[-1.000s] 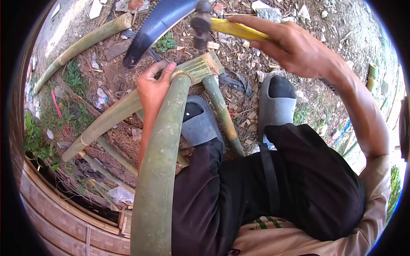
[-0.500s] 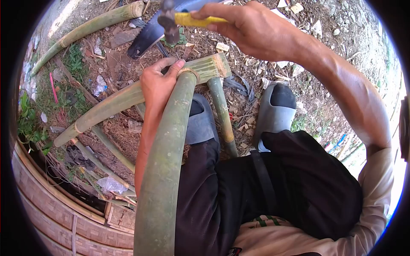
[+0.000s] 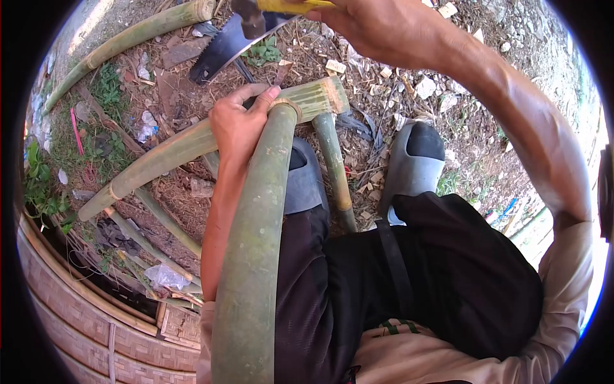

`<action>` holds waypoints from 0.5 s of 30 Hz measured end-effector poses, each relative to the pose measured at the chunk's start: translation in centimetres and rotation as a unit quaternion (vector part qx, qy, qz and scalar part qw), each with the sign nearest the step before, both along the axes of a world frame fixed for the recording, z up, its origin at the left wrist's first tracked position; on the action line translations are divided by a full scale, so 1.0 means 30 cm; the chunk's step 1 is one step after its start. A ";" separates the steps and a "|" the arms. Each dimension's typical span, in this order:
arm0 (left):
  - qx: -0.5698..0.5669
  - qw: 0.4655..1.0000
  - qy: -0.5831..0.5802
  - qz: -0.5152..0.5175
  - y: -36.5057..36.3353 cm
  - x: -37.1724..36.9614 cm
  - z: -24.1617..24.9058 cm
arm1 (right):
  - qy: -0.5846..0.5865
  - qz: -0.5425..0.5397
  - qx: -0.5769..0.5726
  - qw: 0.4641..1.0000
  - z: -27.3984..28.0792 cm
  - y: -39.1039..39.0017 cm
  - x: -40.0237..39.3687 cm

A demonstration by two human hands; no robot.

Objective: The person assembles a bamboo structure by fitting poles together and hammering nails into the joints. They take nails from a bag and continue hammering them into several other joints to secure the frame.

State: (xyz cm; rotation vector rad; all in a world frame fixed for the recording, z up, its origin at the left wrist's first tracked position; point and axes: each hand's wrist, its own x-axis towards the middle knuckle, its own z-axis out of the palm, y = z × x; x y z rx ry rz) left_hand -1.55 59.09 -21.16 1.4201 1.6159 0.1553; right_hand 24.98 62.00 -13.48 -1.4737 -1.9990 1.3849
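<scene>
My right hand (image 3: pixel 377 29) grips the yellow handle of a hammer (image 3: pixel 252 16), raised near the top edge with its dark head at the left end. My left hand (image 3: pixel 240 121) is closed at the joint where a thick green bamboo pole (image 3: pixel 252 237) meets a crossing bamboo piece (image 3: pixel 166 147). A small dark blade-like piece (image 3: pixel 281 73) sticks up by its fingertips; whether the fingers pinch it is hard to see. Beneath the crossing piece's cut end stands a thinner bamboo leg (image 3: pixel 332 166).
A saw blade (image 3: pixel 224 48) lies on the ground beyond the joint. Another bamboo pole (image 3: pixel 128 41) rests at upper left. My sandalled feet flank the bamboo leg. Thin bamboo poles (image 3: pixel 169 224) and a woven bamboo panel (image 3: pixel 77 320) are at lower left, among wood chips.
My right hand and the hammer have risen toward the top edge. My left hand stays at the joint, and the thick pole has shifted slightly to the right.
</scene>
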 end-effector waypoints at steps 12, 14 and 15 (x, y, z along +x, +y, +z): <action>0.011 1.000 -0.014 -0.023 -0.009 -0.017 -0.022 | -0.014 0.047 0.028 0.998 0.018 -0.040 -0.027; 0.002 0.999 -0.043 -0.032 -0.002 -0.032 -0.015 | -0.041 0.072 -0.193 0.978 0.036 0.021 0.006; -0.009 0.997 -0.066 -0.036 -0.005 -0.054 -0.007 | -0.005 0.023 -0.015 1.000 -0.038 0.003 0.019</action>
